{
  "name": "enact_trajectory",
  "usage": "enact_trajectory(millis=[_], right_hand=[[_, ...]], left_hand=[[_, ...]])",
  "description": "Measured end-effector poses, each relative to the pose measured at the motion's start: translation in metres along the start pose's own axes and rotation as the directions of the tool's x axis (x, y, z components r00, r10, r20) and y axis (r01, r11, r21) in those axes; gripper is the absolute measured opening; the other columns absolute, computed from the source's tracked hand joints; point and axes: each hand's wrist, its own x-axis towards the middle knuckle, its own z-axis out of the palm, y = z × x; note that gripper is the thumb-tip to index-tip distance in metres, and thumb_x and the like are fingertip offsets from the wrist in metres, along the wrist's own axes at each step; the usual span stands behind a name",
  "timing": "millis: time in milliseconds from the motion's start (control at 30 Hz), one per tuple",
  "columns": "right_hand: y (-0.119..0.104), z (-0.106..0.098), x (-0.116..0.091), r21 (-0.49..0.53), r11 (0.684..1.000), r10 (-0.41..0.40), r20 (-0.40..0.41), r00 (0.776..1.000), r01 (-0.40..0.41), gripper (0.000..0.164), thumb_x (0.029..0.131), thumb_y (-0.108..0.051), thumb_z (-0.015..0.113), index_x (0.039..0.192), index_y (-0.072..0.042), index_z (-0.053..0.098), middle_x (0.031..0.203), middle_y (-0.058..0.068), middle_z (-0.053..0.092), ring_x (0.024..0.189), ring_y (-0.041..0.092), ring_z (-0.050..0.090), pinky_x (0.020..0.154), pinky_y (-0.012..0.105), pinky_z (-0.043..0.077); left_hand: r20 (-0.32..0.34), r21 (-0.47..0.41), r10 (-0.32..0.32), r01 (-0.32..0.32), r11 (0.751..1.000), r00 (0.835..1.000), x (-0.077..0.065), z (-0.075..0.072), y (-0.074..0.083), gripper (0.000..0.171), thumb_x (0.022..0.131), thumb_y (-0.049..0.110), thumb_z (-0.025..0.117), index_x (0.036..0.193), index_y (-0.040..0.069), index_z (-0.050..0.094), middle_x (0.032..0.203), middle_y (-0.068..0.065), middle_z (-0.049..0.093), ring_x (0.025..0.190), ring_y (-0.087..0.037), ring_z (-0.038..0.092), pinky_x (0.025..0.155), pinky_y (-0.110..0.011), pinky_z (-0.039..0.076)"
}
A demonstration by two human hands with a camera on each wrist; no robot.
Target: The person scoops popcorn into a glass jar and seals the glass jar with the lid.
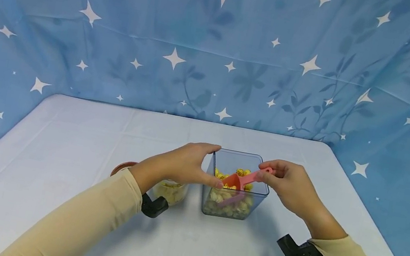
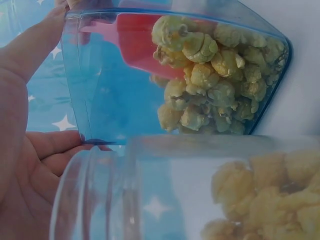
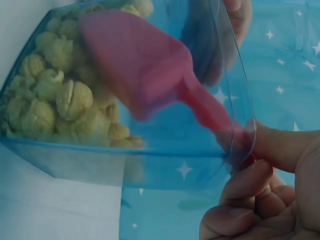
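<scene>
A clear bluish plastic box [image 1: 238, 160] stands on the table, partly filled with yellowish popcorn [image 3: 75, 100]. My left hand [image 1: 192, 162] spans the box's left side, thumb at the near rim and fingers at the far rim, holding it. Between thumb and fingers, my right hand [image 1: 293, 187] pinches the handle of a pink scoop [image 1: 248, 179]. The scoop slants down into the box, its bowl against the popcorn; how much lies in the bowl is hard to tell. Below my left wrist a clear jar [image 1: 173, 193] with popcorn inside stands beside the box, partly hidden by the arm.
A reddish-brown round rim [image 1: 122, 166] shows behind my left forearm, mostly hidden. A white cloth covers the table [image 1: 76, 133]. A blue curtain [image 1: 219, 48] with white stars hangs behind the table's far edge.
</scene>
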Motion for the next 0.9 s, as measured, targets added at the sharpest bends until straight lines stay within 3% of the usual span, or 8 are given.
enact_trajectory(millis=[300, 533, 900], right_hand=[[-0.008, 0.005, -0.01, -0.012, 0.998, 0.066, -0.038, 0.997, -0.066, 0.038, 0.093, -0.032, 0.074, 0.113, 0.001, 0.071, 0.089, 0.004, 0.074, 0.088, 0.024, 0.063, 0.07, 0.037, 0.049], [-0.002, 0.008, -0.015, 0.013, 0.998, 0.057, -0.056, 0.997, -0.056, 0.036, 0.096, -0.029, 0.071, 0.113, 0.002, 0.07, 0.092, 0.007, 0.074, 0.089, 0.026, 0.067, 0.076, 0.032, 0.051], [0.001, 0.011, -0.017, 0.057, 0.998, 0.024, -0.091, 0.996, -0.019, 0.037, 0.095, -0.026, 0.072, 0.116, 0.004, 0.069, 0.092, 0.006, 0.073, 0.084, 0.02, 0.065, 0.068, 0.024, 0.051]], left_hand=[[0.002, 0.005, 0.001, -0.001, 1.0, 1.0, 0.0, 0.0, 0.0, 0.098, 0.085, 0.054, 0.075, 0.159, 0.012, 0.028, 0.159, -0.005, 0.034, 0.145, -0.024, 0.033, 0.114, -0.046, 0.032], [-0.004, -0.002, 0.0, 0.0, 1.0, 1.0, 0.0, 0.001, 0.0, 0.098, 0.084, 0.054, 0.076, 0.159, 0.012, 0.028, 0.159, -0.005, 0.034, 0.144, -0.024, 0.033, 0.114, -0.046, 0.033], [0.0, -0.002, -0.01, 0.01, 1.0, 1.0, 0.0, 0.0, 0.0, 0.097, 0.084, 0.054, 0.076, 0.159, 0.013, 0.028, 0.16, -0.004, 0.034, 0.145, -0.023, 0.033, 0.114, -0.046, 0.032]])
